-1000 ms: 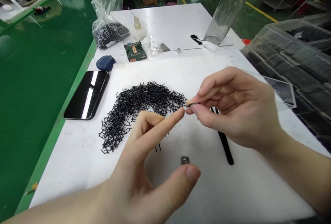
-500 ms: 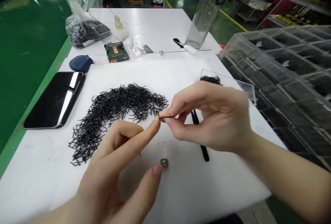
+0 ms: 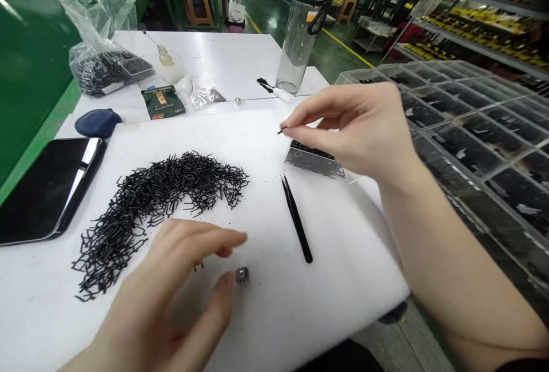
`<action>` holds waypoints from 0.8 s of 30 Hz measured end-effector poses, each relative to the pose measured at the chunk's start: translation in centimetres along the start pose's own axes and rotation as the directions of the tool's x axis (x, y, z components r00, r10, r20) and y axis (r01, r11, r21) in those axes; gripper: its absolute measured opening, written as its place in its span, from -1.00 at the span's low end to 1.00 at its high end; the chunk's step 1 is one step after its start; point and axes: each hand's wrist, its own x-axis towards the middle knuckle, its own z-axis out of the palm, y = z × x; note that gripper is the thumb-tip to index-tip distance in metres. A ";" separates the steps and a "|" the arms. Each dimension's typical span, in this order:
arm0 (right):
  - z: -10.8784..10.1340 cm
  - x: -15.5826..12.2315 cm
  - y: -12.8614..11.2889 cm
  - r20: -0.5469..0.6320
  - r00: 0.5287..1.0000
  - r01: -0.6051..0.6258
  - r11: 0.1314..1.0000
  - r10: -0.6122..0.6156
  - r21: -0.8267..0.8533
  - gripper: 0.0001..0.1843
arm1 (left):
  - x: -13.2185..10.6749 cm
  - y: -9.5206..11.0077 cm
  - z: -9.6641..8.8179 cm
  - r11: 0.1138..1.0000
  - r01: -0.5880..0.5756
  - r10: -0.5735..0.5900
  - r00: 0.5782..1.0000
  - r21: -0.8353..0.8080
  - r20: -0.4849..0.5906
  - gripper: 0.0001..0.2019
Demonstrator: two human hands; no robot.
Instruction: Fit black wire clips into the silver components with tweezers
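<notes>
My right hand pinches a small black bent wire piece between thumb and fingertips. It hovers over a small clear box of black pieces and hides part of it. My left hand is low over the white mat, thumb and index finger apart, nothing between them. Just off its fingertips is a small shiny grey metal-looking part. Beyond that hand spreads a curved pile of black bent wire pieces. Black tweezers lie on the mat between my hands.
A phone and a blue case lie left. Behind are a plastic bag of black pieces, a green packet and a clear bottle. Divided clear trays stand at the right.
My hands have separated. The right has moved away to the clear box with the wire piece, while the left has let go and its fingers are apart. The camera view has shifted.
</notes>
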 end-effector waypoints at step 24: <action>0.7 -2.5 -0.8 0.681 0.686 -0.183 0.967 0.256 -0.178 -0.88 | 0.5 1.1 0.3 0.944 -0.319 0.331 0.923 -0.090 0.195 -0.85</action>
